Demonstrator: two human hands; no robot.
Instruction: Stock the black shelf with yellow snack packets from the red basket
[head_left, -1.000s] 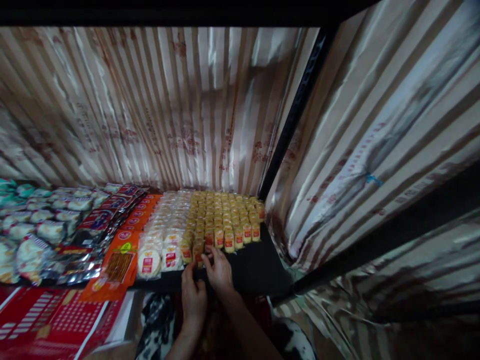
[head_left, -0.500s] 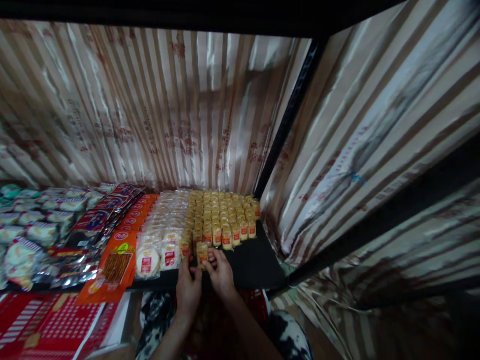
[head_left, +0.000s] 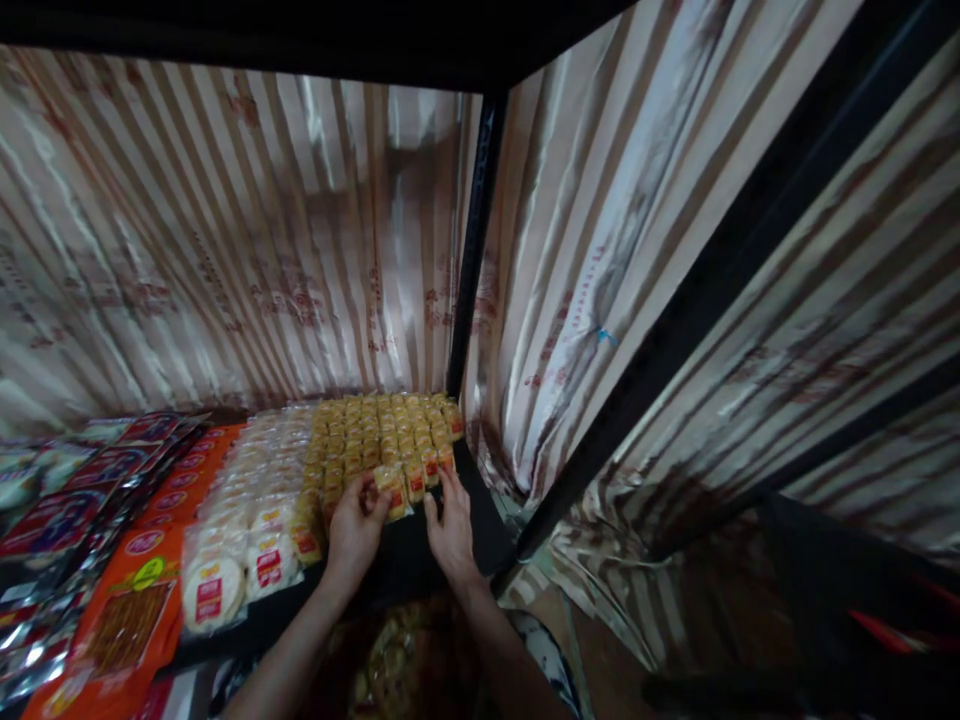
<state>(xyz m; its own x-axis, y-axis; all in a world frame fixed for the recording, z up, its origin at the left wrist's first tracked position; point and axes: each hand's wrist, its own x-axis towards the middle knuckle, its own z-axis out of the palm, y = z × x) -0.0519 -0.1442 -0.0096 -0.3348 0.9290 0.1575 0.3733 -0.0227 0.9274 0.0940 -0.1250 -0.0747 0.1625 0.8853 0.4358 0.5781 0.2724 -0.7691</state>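
Rows of small yellow snack packets (head_left: 367, 430) with red labels stand at the right end of the black shelf (head_left: 409, 555). My left hand (head_left: 356, 530) is closed on one yellow snack packet (head_left: 391, 487) at the front of these rows, its thumb and fingers at the packet's left side. My right hand (head_left: 454, 525) is just to the right, thumb and fingers apart. Its fingertips rest against the front packets at the right end of the row, and it holds nothing that I can see.
Left of the yellow rows lie clear packets of white round crackers (head_left: 214, 590), orange stick-snack bags (head_left: 131, 620) and dark shiny bags (head_left: 71, 510). Below my arms are more yellow packets (head_left: 386, 660), dimly lit. A black post (head_left: 476, 250) and striped sheeting (head_left: 337, 250) border the shelf.
The view has swung to the right. My hands held a yellow packet together in front of the rows; now the left has it at the row's front and the right has moved rightward, away from it.
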